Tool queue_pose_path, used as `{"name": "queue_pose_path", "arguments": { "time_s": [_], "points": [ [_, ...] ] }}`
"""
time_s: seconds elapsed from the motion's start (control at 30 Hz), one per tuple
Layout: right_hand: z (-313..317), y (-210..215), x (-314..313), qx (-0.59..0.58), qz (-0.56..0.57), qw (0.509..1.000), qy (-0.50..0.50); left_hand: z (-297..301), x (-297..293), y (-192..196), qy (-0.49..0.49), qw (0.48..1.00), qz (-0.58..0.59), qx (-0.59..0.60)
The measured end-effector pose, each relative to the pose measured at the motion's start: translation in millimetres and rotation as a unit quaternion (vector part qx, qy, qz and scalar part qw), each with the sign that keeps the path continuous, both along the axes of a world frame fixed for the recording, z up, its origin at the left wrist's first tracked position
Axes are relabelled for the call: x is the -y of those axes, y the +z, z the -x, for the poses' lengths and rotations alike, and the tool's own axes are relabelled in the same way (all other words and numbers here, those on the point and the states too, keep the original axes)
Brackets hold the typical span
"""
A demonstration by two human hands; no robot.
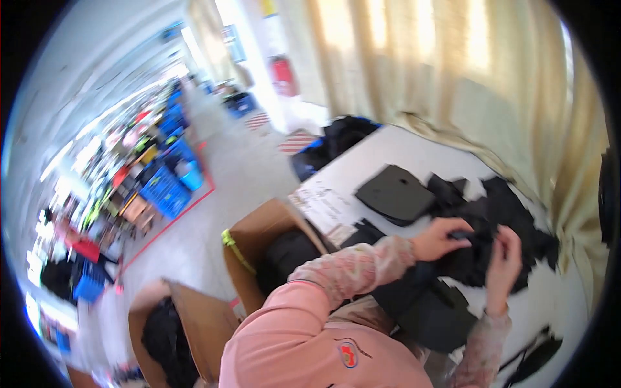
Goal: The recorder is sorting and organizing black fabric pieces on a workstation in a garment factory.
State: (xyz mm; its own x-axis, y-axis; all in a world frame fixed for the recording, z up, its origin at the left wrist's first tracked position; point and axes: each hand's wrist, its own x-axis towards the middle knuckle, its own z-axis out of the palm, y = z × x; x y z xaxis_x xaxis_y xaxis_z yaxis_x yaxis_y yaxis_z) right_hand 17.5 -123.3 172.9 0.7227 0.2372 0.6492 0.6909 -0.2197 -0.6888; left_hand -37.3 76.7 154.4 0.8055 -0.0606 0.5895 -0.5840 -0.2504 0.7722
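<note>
My left hand (441, 239) is closed, thumb and fingers pinching a small piece of black fabric (460, 234) over the white table. Facing it, my right hand (504, 266) pinches dark fabric too, its fingertips close together; whether both hold one piece I cannot tell. Beneath and behind them spreads a loose heap of black fabric pieces (517, 213). A neat stack of dark grey curved panels (394, 194) lies beyond my left hand. Closer to my body, more dark panels (436, 320) rest at the table's near side, partly hidden by my left arm.
A black strapped item (540, 354) lies at the table's right. Left of the table stand two open cardboard boxes (259, 226) (204, 330) with black material inside. Beige curtains (414, 58) hang behind. Across the aisle, blue crates (165, 194) line the floor near a person in red (81, 242).
</note>
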Motion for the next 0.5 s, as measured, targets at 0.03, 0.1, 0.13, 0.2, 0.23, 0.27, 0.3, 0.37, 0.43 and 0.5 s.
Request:
{"name": "queue_pose_path", "arguments": {
  "time_s": [0.03, 0.1, 0.13, 0.2, 0.23, 0.27, 0.3, 0.37, 0.43, 0.5],
  "points": [
    [-4.3, 2.7, 10.3, -0.022, -0.008, 1.0, 0.007, 5.0, -0.6, 6.4, -0.019, 0.998, 0.02, -0.05],
    [-17.0, 2.1, 26.3, 0.05, 0.026, 0.998, 0.022, 3.0, -9.3, 0.0, -0.042, 0.998, 0.029, -0.042],
    [-16.0, 4.7, 26.4, 0.035, 0.017, 0.999, 0.027, 4.6, -13.1, -0.3, -0.055, 0.995, 0.043, -0.069],
    [-8.6, 10.6, 25.4, -0.01, 0.013, 1.0, 0.022, 8.1, -16.6, -0.4, -0.034, 0.996, 0.052, -0.062],
    [3.3, 17.8, 15.1, -0.009, 0.014, 0.999, 0.03, 8.6, -17.7, -0.4, -0.025, 0.996, 0.059, -0.059],
    [20.8, 25.4, 3.1, -0.024, 0.021, 0.997, 0.066, 8.5, -16.9, -0.2, -0.019, 0.996, 0.06, -0.059],
    [30.8, 30.2, -3.3, -0.037, 0.029, 0.994, 0.097, 8.3, -14.0, 1.1, -0.035, 0.996, 0.064, -0.042],
    [26.6, 15.6, -9.2, -0.018, 0.059, 0.993, 0.103, 10.3, -9.5, 2.6, -0.075, 0.993, 0.074, -0.044],
    [9.6, 4.3, -0.6, -0.056, 0.061, 0.992, 0.096, 8.3, -10.5, 2.1, -0.09, 0.992, 0.077, -0.037],
    [-4.9, 2.4, 16.4, -0.055, 0.064, 0.989, 0.12, 6.5, -12.4, 0.6, -0.104, 0.991, 0.08, -0.032]
  ]
}}
